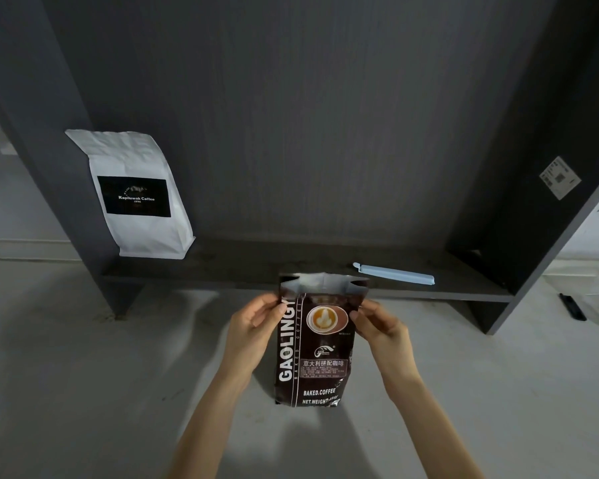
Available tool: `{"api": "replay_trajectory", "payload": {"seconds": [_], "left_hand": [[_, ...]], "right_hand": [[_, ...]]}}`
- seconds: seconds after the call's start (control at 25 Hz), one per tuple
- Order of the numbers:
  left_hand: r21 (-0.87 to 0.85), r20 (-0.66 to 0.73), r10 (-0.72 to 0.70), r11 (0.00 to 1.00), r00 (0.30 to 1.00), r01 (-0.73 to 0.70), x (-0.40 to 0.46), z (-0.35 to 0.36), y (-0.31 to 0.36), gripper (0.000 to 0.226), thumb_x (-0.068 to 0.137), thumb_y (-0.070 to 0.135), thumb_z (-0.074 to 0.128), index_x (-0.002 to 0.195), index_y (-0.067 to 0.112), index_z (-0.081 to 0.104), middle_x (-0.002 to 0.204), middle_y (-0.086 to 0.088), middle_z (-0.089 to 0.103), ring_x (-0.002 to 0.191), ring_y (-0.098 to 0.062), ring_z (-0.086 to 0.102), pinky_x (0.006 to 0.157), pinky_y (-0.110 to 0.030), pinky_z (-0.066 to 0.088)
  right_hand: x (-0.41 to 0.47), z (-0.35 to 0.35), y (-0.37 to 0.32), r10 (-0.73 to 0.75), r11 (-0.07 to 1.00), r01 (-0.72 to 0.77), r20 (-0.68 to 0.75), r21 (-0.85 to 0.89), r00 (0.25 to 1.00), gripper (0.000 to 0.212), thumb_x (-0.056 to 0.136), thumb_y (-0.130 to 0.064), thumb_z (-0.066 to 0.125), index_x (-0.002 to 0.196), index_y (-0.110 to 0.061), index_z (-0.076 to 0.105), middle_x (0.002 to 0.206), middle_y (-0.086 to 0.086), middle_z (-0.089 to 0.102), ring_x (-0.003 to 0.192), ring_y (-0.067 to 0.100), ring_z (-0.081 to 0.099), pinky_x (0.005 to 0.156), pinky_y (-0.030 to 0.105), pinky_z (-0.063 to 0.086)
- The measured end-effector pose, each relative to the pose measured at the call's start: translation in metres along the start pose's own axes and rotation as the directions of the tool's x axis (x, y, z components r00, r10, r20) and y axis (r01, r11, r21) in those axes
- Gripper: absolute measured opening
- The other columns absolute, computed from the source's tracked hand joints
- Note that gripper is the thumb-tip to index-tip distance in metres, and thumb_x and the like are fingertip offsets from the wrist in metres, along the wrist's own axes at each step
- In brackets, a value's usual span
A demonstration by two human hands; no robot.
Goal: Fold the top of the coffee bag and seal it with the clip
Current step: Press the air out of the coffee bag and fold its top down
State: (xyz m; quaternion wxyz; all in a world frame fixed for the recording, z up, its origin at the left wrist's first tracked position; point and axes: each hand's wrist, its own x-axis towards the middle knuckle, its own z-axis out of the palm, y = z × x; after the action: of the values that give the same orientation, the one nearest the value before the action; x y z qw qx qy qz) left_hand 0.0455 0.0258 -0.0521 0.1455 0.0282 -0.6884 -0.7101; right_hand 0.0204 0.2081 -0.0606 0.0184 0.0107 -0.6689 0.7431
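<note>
- Head view: a dark brown coffee bag (313, 344) stood upright on the pale floor (83, 375), just in front of the low dark shelf (256, 267).
- The bag's top was open and unfolded, its silver lining showing.
- The left hand (253, 326) pinched the bag's left edge near the top; the right hand (377, 326) pinched its right edge at the same height.
- A light blue clip (394, 273) lay flat on the shelf, behind and to the right of the bag, untouched.
- A white coffee bag (135, 195) stood at the shelf's left end, well apart from the brown one.
</note>
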Motion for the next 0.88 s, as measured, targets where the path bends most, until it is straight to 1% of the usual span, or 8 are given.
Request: {"api": "replay_trajectory", "payload": {"seconds": [0.08,0.16,0.32,0.48,0.56,0.68,0.8,0.88], "left_hand": [[0.038,0.025,0.024,0.999,0.999,-0.025,0.000,-0.001,-0.001,0.038,0.079,-0.013,0.047,0.076,0.020,0.065,0.073,0.023,0.073,0.077,0.007,0.065,0.071,-0.006,0.049],[0.040,0.018,0.017,0.999,1.000,-0.018,0.000,-0.002,-0.002,0.042,0.076,-0.019,0.043,0.073,0.017,0.066,0.075,0.020,0.073,0.081,0.006,0.065,0.073,-0.007,0.050],[0.073,0.034,-0.017,0.997,0.999,0.014,-0.004,-0.006,-0.005,0.038,0.087,-0.002,0.044,0.072,0.024,0.067,0.076,0.021,0.072,0.082,0.007,0.063,0.074,-0.005,0.046],[0.112,0.096,-0.026,0.994,0.995,0.015,-0.004,-0.009,-0.002,0.026,0.087,0.016,0.050,0.073,0.029,0.067,0.074,0.019,0.071,0.077,0.009,0.060,0.074,-0.003,0.044],[0.110,0.129,-0.010,0.994,0.992,-0.004,-0.004,-0.007,-0.001,0.016,0.084,0.010,0.056,0.078,0.022,0.063,0.076,0.011,0.068,0.073,0.010,0.060,0.069,-0.003,0.045],[0.067,0.116,0.019,0.997,0.993,-0.026,-0.006,-0.003,-0.007,0.021,0.079,0.004,0.062,0.089,0.022,0.059,0.087,0.006,0.064,0.079,0.004,0.060,0.074,-0.011,0.048],[0.012,0.108,-0.026,1.000,0.994,0.025,-0.009,-0.003,-0.017,0.034,0.081,0.002,0.059,0.107,0.023,0.054,0.094,0.007,0.065,0.085,0.002,0.063,0.076,-0.009,0.049],[0.039,0.114,-0.058,0.998,0.992,0.054,-0.008,-0.004,-0.021,0.030,0.083,0.004,0.057,0.100,0.029,0.056,0.097,0.010,0.065,0.088,0.004,0.063,0.075,-0.006,0.048]], "right_hand": [[-0.001,-0.002,-0.001,-0.028,1.000,0.028,0.034,-0.013,0.999,0.036,0.084,0.009,0.047,0.077,-0.020,0.067,0.067,-0.014,0.073,0.068,-0.003,0.064,0.062,0.008,0.050],[-0.003,-0.002,-0.003,-0.039,0.999,0.041,0.041,-0.025,0.998,0.039,0.084,0.012,0.043,0.074,-0.017,0.067,0.068,-0.013,0.071,0.064,-0.007,0.063,0.059,0.006,0.048],[-0.006,-0.002,-0.008,-0.055,0.998,0.055,0.019,0.005,0.998,0.035,0.085,0.012,0.041,0.082,-0.009,0.068,0.085,-0.003,0.066,0.067,-0.009,0.063,0.061,0.004,0.047],[-0.006,-0.004,-0.008,-0.014,1.000,0.015,0.017,-0.010,1.000,0.046,0.085,0.009,0.036,0.069,-0.018,0.069,0.089,-0.005,0.068,0.082,0.003,0.065,0.070,0.012,0.052],[-0.007,-0.004,-0.009,0.007,0.999,-0.006,0.023,-0.034,1.000,0.038,0.086,0.002,0.041,0.072,-0.019,0.069,0.089,-0.004,0.069,0.084,0.006,0.064,0.072,0.015,0.051],[-0.007,0.000,-0.007,-0.026,0.996,0.031,0.054,-0.089,0.998,0.025,0.086,-0.002,0.051,0.078,-0.023,0.063,0.082,-0.002,0.065,0.069,-0.005,0.061,0.062,0.008,0.049],[-0.003,-0.002,-0.001,-0.027,0.996,0.033,0.067,-0.085,0.997,0.033,0.083,0.000,0.055,0.088,-0.033,0.058,0.085,0.004,0.059,0.077,0.008,0.058,0.068,0.010,0.049],[-0.001,-0.002,0.002,-0.013,0.993,0.023,0.097,-0.112,0.995,0.036,0.083,-0.002,0.057,0.091,-0.037,0.056,0.090,0.006,0.060,0.087,0.017,0.058,0.077,0.018,0.050]]}}
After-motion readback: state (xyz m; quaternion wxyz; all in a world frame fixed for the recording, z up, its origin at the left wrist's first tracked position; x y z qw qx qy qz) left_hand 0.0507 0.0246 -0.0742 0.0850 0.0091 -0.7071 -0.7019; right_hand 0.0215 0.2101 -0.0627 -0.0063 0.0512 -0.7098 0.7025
